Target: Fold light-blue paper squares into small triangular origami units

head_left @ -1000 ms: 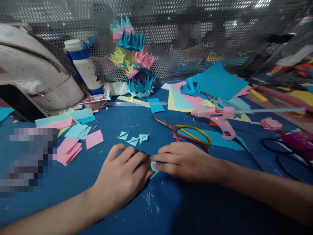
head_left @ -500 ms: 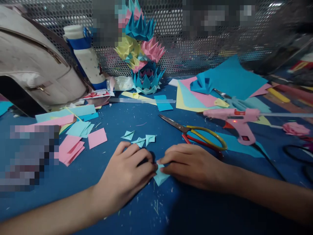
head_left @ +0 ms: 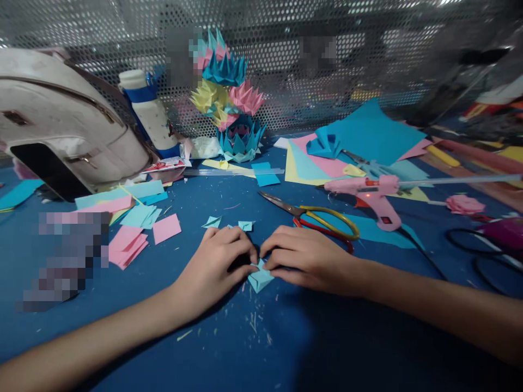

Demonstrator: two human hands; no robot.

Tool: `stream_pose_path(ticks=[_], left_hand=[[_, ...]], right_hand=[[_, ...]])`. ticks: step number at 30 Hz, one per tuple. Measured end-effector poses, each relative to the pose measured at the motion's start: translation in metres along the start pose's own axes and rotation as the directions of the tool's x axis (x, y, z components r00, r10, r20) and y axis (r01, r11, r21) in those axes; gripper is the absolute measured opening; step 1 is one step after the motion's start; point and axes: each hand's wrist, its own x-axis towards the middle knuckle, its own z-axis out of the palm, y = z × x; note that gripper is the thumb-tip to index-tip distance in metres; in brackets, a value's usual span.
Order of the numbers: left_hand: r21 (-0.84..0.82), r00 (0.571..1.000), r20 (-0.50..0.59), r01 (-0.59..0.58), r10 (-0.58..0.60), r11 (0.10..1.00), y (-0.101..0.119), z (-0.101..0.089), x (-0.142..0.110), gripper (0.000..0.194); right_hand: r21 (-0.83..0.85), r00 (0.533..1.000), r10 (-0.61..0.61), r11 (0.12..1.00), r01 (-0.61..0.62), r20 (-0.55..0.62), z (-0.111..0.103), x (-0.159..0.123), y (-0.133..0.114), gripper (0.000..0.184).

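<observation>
A small piece of light-blue folded paper (head_left: 260, 280) lies on the blue table between my hands. My left hand (head_left: 218, 261) pinches its left upper side with bent fingers. From the other side my right hand (head_left: 308, 258) grips the paper's right upper edge, its fingertips partly covering it. Just beyond my left hand rest small folded light-blue pieces, one at the left (head_left: 212, 222) and one at the right (head_left: 245, 226); another between them is mostly hidden behind my fingers.
Scissors (head_left: 286, 206) with yellow and red handles lie beyond my right hand. A pink glue gun (head_left: 368, 188) with its light on sits farther right. Pink paper squares (head_left: 127, 246) are at the left. A folded-paper lotus stack (head_left: 241, 139) and a bottle (head_left: 151, 117) stand at the back.
My fingers have shifted on the light-blue paper, and more of its lower point shows than one second ago. The camera view swung right and back.
</observation>
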Motion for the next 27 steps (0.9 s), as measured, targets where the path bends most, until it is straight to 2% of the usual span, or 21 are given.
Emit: stream_pose_path(ticks=[3,8,12,15,27], left_hand=[[0.020,1.000,0.009,0.020,-0.020,1.000,0.0014,0.0000,0.0008,0.018],[0.034,0.998,0.046,0.048,-0.050,0.998,0.0063,-0.0009,0.0027,0.009],[0.028,0.995,0.065,0.070,-0.072,0.997,0.0083,-0.0010,0.0044,0.010],[0.009,0.994,0.062,0.093,-0.093,0.996,0.0063,-0.0012,0.0053,0.018],[-0.228,0.989,0.111,0.117,-0.094,0.967,0.0055,-0.0015,0.0069,0.011]], right_hand=[[0.012,0.998,0.055,0.998,-0.055,0.003,-0.0024,-0.0003,-0.0019,0.013],[0.015,0.990,0.142,0.990,-0.142,0.005,-0.0041,-0.0020,-0.0032,0.020],[0.029,0.981,0.192,0.981,-0.193,0.027,-0.0031,-0.0017,-0.0069,0.023],[0.059,0.973,0.228,0.972,-0.229,0.033,-0.0021,-0.0015,-0.0095,0.024],[0.183,0.979,0.204,0.962,-0.204,0.021,-0.0019,-0.0031,-0.0102,0.018]])
